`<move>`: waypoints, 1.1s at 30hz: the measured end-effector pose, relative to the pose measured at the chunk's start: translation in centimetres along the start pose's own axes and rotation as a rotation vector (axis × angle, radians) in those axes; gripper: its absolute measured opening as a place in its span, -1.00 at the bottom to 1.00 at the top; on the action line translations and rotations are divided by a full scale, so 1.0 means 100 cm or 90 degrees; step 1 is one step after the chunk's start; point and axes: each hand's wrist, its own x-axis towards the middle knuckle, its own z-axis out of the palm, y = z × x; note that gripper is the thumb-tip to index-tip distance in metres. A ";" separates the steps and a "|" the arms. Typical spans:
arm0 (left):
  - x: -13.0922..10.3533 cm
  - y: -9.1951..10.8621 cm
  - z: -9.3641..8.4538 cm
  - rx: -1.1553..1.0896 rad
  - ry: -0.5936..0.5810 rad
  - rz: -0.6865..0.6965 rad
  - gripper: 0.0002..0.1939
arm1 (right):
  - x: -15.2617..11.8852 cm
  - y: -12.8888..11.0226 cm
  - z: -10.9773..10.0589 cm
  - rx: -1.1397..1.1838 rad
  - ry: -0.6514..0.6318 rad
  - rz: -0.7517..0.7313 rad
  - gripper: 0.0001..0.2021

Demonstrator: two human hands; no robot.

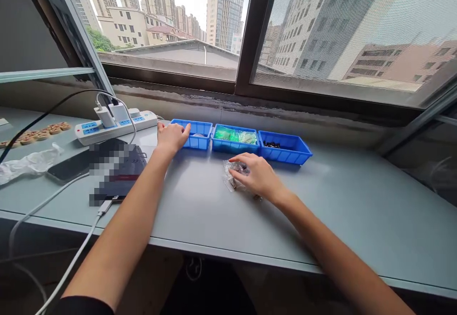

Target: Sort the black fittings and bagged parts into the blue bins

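Observation:
My left hand [172,138] is at the left end of the left blue bin [200,142], its thumb over the inside and its fingers curled by the outer side, partly hidden. My right hand [259,174] hovers at a small clear plastic bag [228,182] with dark bits in it, thumb and fingers apart. The hand covers part of the bag. In the middle blue bin [233,147] lie green and clear packets [232,135]. The right blue bin [291,155] contains small dark pieces [272,144]. The three bins stand in a row.
A white power strip [85,136] with plugs sits at the back left. Before it lie a phone [69,165], a dark device [124,177] with a white cable [94,222], and crumpled plastic [30,165]. The grey desk [200,220] ends at a window wall.

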 end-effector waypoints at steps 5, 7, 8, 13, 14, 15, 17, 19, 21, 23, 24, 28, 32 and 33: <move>-0.001 -0.001 0.005 -0.041 0.063 0.024 -0.51 | 0.001 0.003 0.004 -0.029 -0.029 0.029 -0.79; -0.005 0.003 -0.001 -0.077 0.120 0.033 -0.56 | 0.001 0.003 0.004 -0.046 -0.028 0.044 -0.79; -0.007 0.006 -0.005 -0.096 0.148 0.040 -0.59 | 0.002 0.003 0.003 -0.057 -0.027 0.048 -0.78; -0.022 0.035 -0.028 -0.192 0.208 0.182 -0.63 | 0.004 0.003 0.001 -0.085 -0.007 0.032 -0.82; -0.026 0.043 -0.030 -0.205 0.207 0.221 -0.62 | 0.004 0.003 0.000 -0.091 0.000 0.031 -0.79; -0.029 0.050 -0.031 -0.215 0.202 0.262 -0.63 | 0.005 0.003 -0.001 -0.095 0.008 0.031 -0.77; -0.036 0.063 -0.030 -0.221 0.175 0.346 -0.65 | 0.005 0.004 -0.003 -0.084 0.031 0.038 -0.75; -0.042 0.073 -0.025 -0.220 0.139 0.410 -0.69 | 0.006 0.007 -0.006 -0.032 0.065 0.056 -0.76; -0.047 0.079 -0.020 -0.226 0.097 0.450 -0.72 | 0.008 0.010 -0.008 0.059 0.109 0.080 -0.75; -0.051 0.082 -0.015 -0.246 0.075 0.454 -0.74 | 0.010 0.013 -0.011 0.171 0.154 0.093 -0.74; -0.052 0.082 -0.012 -0.265 0.075 0.447 -0.75 | 0.011 0.013 -0.012 0.230 0.171 0.096 -0.74; -0.052 0.083 -0.008 -0.392 0.129 0.395 -0.75 | 0.016 0.014 -0.013 0.418 0.205 0.106 -0.71; -0.052 0.085 -0.013 -0.507 0.194 0.362 -0.69 | 0.018 0.008 -0.015 0.441 0.201 0.052 -0.70; -0.053 0.086 -0.015 -0.516 0.212 0.365 -0.68 | 0.018 0.005 -0.016 0.424 0.221 0.046 -0.73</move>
